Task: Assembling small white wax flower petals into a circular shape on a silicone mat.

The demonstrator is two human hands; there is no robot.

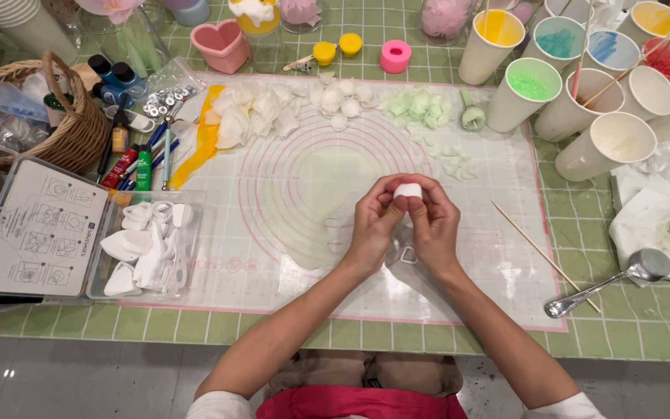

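Left hand (372, 225) and right hand (433, 223): fingertips pinching one white clay lump (408, 190) above the silicone mat (459, 264) | Done: white petals (253, 116) and pale green petals (420, 105) lie along the mat's far edge | Left: lump apparently unshaped | Nearby: skewer (544, 256), spoon (610, 283)

White short sleeves (215, 405), red apron (358, 403).

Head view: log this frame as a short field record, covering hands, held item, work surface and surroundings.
left hand: pinching white lump
right hand: pinching same lump
held item: small white lump, soft-looking, material unclear
surface: translucent mat with pink rings on green tiled table
on mat: white petals, pale green pieces
right: paper cups, metal spoon, wooden skewer
left: wicker basket, cutter tray
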